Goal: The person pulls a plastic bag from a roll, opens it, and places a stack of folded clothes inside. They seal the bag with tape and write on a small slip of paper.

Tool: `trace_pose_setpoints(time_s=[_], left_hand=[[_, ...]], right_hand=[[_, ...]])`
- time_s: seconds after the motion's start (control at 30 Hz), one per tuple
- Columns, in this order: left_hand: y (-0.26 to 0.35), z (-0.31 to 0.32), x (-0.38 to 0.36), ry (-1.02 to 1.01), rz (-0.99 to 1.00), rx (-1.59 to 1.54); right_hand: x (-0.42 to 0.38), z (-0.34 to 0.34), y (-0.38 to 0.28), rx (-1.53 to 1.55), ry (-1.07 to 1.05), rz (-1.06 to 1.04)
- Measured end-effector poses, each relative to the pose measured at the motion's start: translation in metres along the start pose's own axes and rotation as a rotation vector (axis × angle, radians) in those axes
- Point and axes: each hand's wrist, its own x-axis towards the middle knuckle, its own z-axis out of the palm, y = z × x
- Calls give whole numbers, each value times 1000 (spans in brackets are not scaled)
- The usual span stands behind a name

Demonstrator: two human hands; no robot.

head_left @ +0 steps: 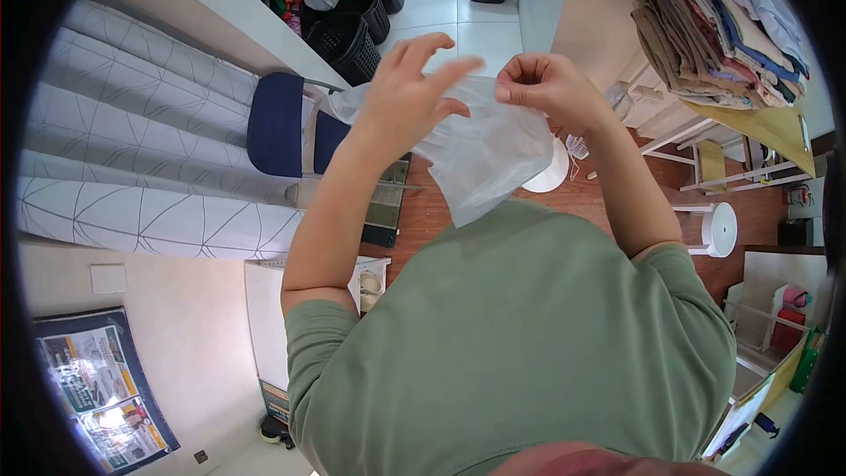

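Observation:
A thin whitish translucent plastic bag [493,145] hangs in front of my green shirt. My right hand [555,92] pinches its upper right edge between thumb and fingers. Beside the bag's upper left part is my left hand [398,106], fingers spread and curved, some smeared by motion. Nothing shows in its grasp; whether the palm side touches the plastic is hidden. The bag's lower end tapers down to near my chest.
Left of my arm stands a dark blue folding chair [275,126] by patterned curtains [132,132]. Black baskets [345,46] stand ahead. To the right, folded clothes [718,26] are stacked on a table [784,137]. White stools [721,229] stand on the wooden floor [670,167].

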Motion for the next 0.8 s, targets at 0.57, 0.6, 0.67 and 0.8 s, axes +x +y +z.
trace_pose_setpoints(time_s=[0.57,0.6,0.67,0.8], left_hand=[[-9,17,2,-11,265,23],[-9,17,3,-24,288,18],[-12,22,2,-12,314,-7],[-7,35,3,70,-30,-101]], right_hand=[[4,-39,17,451,-75,131],[6,-41,19,510,-91,170],[9,-46,21,625,-123,246],[14,-36,18,437,-81,88]])
